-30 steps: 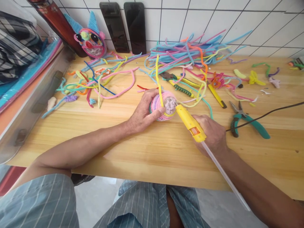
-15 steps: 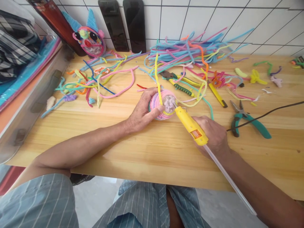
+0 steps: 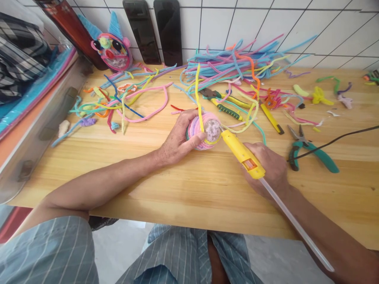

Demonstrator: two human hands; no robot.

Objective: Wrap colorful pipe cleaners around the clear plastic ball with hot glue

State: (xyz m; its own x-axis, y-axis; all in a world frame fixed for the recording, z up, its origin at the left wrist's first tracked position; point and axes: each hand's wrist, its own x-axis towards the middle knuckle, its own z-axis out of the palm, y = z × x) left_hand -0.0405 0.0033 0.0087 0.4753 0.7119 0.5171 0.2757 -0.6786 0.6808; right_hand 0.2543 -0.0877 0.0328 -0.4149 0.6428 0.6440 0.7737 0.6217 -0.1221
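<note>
My left hand [image 3: 180,138] is wrapped round a ball of coiled pink, purple and yellow pipe cleaners [image 3: 195,128], its thumb on the front. A clear-looking round patch [image 3: 212,130] shows on the ball's right side. From the ball a yellow pipe cleaner [image 3: 197,90] sticks upward. My right hand [image 3: 268,165] grips a yellow glue gun [image 3: 241,152], whose nozzle is close to the ball's right edge; whether they touch I cannot tell. A clear glue stick [image 3: 296,223] juts from the gun's rear.
Behind the hands lie a pipe cleaner bundle [image 3: 219,65], green-yellow pliers [image 3: 227,110] and a yellow cutter [image 3: 271,118]. Teal pliers [image 3: 321,156] and a black cord [image 3: 340,138] are right. A decorated figure [image 3: 115,51], two phones [image 3: 168,33] and a clear bin [image 3: 38,134] stand around.
The glue gun and my right hand have shifted slightly right. The ball in my left hand has moved a little right, and the upright yellow pipe cleaner with it.
</note>
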